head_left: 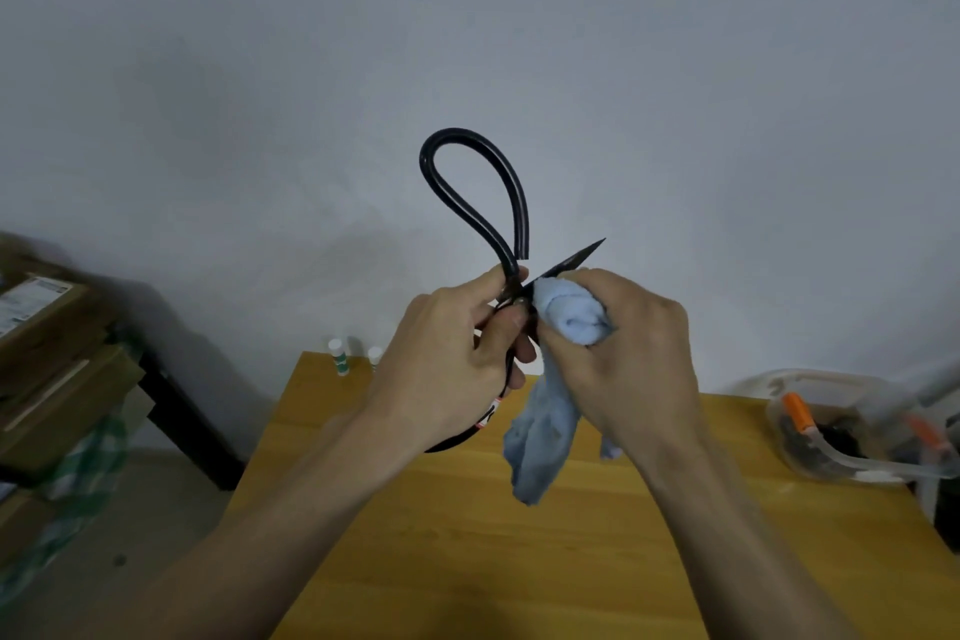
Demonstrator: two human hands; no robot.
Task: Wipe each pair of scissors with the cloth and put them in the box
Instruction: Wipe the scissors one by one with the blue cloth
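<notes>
My left hand (447,359) grips a pair of black scissors (470,187) near the pivot, held up above the wooden table (467,546). One large loop handle rises above the hand; the other curves out below it. A dark blade tip pokes out to the upper right. My right hand (628,359) presses a bunched light-blue cloth (569,314) against the blade, and the rest of the cloth hangs down below the hands. A clear plastic box (841,426) stands at the table's right edge, holding orange-handled items.
Two small white bottles (340,353) stand at the table's far left corner by the grey wall. Stacked cardboard boxes (47,343) and a green checked cloth (88,473) lie on a dark stand to the left.
</notes>
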